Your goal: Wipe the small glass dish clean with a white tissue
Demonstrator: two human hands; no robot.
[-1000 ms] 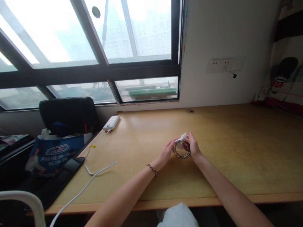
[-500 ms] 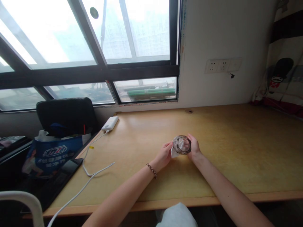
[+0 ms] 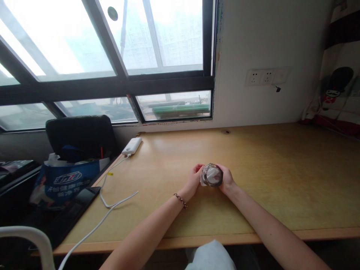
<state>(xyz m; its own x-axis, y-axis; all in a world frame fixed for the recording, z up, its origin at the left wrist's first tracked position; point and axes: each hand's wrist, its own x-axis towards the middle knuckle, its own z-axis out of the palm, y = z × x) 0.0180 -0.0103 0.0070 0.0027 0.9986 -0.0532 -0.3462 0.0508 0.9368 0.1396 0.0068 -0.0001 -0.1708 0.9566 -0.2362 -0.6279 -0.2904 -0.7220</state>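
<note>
Wooden desk point(image 3: 267, 180), hands point(image 3: 194, 180) clasping glass point(image 3: 213, 175) — forearms outstretched

A glass point(image 3: 213, 175) sits on the desk point(image 3: 281, 180) near its front edge, clasped between the left hand point(image 3: 194, 180) at its 9 o'clock and the right hand point(image 3: 227, 179) at its 3 o'clock, with a tissue point(image 3: 203, 180) pinched against the glass's left side. From the glass, a power bank point(image 3: 132, 146) lies at 10 o'clock by the desk's back left corner, and its cable point(image 3: 112, 204) trails toward 8 o'clock and off the front edge. A chair point(image 3: 80, 135) with a bag point(image 3: 66, 180) on it stands beyond the desk's left edge at 9 o'clock, the window point(image 3: 140, 56) runs behind the desk from 10 to 12 o'clock, and wall sockets point(image 3: 266, 77) sit at 1 o'clock.
</note>
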